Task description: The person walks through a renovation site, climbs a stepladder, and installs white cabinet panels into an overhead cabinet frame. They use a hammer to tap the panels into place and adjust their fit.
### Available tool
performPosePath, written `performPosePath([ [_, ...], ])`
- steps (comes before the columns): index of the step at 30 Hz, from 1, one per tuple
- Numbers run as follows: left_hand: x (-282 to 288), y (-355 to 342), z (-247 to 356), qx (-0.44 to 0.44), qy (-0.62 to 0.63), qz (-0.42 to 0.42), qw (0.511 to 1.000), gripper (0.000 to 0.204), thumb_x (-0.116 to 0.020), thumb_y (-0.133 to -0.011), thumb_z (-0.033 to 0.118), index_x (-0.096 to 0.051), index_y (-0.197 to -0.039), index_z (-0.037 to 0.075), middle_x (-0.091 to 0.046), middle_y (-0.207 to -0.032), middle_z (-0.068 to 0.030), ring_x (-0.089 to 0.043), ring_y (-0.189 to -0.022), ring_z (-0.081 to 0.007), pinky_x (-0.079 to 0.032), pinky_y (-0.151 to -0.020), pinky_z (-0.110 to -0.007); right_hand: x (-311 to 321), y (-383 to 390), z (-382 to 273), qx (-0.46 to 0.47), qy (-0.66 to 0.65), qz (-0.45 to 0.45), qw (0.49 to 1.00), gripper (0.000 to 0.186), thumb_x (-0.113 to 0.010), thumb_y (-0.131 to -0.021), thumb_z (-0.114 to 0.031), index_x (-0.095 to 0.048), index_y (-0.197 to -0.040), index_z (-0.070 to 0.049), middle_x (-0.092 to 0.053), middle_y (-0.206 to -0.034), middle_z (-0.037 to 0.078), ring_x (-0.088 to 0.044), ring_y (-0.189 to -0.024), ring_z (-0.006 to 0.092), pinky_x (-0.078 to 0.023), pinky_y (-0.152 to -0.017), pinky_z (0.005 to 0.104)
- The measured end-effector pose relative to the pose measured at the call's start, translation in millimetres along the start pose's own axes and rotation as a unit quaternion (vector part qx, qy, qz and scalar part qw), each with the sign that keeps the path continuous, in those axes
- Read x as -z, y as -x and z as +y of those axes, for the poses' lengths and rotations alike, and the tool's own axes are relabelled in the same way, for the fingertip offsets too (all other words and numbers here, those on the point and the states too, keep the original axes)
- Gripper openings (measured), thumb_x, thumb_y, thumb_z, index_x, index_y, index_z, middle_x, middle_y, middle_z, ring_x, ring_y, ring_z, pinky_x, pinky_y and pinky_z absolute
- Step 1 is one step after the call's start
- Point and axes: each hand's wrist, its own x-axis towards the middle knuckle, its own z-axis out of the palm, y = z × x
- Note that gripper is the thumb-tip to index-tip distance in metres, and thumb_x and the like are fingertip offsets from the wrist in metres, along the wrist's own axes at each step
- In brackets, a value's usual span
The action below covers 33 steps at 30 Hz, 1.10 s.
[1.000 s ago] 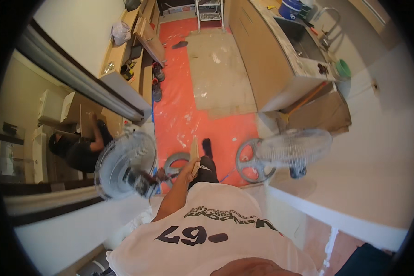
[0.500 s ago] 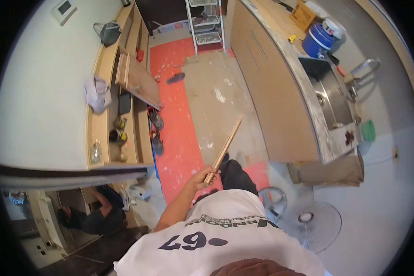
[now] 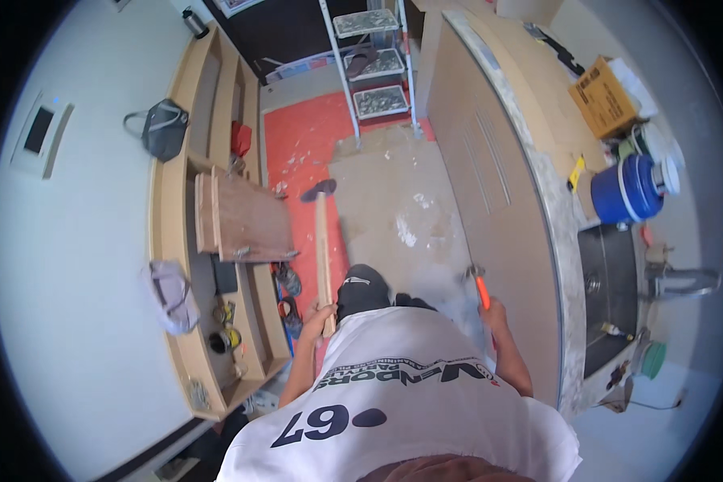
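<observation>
My left hand [image 3: 321, 318] is closed around the lower end of a long, thin wooden strip [image 3: 323, 253]. The strip points away from me over the red floor covering, its far end close to a dark slipper [image 3: 318, 190]. On the other side, my right hand [image 3: 496, 314] grips a hammer [image 3: 482, 292] with an orange-red handle. Its metal head is beside the face of the counter cabinet, and I cannot tell whether they touch.
A stepladder [image 3: 379, 68] stands ahead. To my left, a wooden shelf unit [image 3: 186, 181] carries bags, with panels [image 3: 253, 215] leaning against it and shoes [image 3: 289, 315] beside it. The right-hand counter [image 3: 530, 132] bears a blue water jug [image 3: 625, 191], a carton [image 3: 604, 98] and a sink [image 3: 606, 269].
My right hand has come into view holding the hammer. The wooden strip has swung from slanting right to pointing nearly straight ahead. My view has moved forward, and the fan has left it.
</observation>
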Motion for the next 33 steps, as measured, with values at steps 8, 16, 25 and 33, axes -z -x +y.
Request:
performPosePath([
  [8,-40,-221,230,-0.178,-0.069,0.023,0.981,0.059,-0.068,-0.073,-0.001,-0.05,-0.128,0.003,-0.062,-0.101,-0.0051,-0.061,-0.084,-0.0156,-0.05,-0.075,-0.03,68,-204,-289,0.092,-0.228,0.134,0.96,0.015,-0.063,-0.083,-0.012,-0.06,-0.092,-0.001,-0.056,-0.07,0.014,-0.056,-0.065,0.023,-0.046,-0.063,0.0362],
  [16,-107,-434,466,-0.216,-0.366,0.032,0.905,0.072,-0.076,-0.06,0.015,-0.048,-0.125,0.001,-0.064,-0.107,-0.0244,-0.062,-0.105,-0.0376,-0.05,-0.087,-0.045,175,-310,-470,0.144,-0.17,0.129,0.966,0.013,-0.062,-0.089,-0.012,-0.056,-0.087,-0.001,-0.052,-0.064,0.007,-0.051,-0.059,0.0159,-0.043,-0.057,0.033],
  [25,-210,-693,564,-0.11,-0.504,0.011,0.856,0.088,-0.078,-0.063,0.031,-0.036,-0.137,0.006,-0.058,-0.107,-0.0307,-0.061,-0.099,-0.0458,-0.051,-0.084,-0.05,314,-525,-660,0.126,-0.122,0.138,0.975,0.015,-0.062,-0.09,-0.015,-0.057,-0.094,-0.001,-0.054,-0.066,0.011,-0.052,-0.057,0.0196,-0.044,-0.057,0.0333],
  [33,-239,-685,654,0.116,-0.573,-0.108,0.804,0.094,-0.08,-0.062,0.034,-0.035,-0.142,0.016,-0.054,-0.112,-0.03,-0.062,-0.097,-0.0445,-0.054,-0.081,-0.051,404,-736,-735,0.051,-0.033,0.081,0.995,0.02,-0.063,-0.088,-0.018,-0.057,-0.098,-0.001,-0.063,-0.084,0.016,-0.062,-0.076,0.029,-0.048,-0.069,0.0383],
])
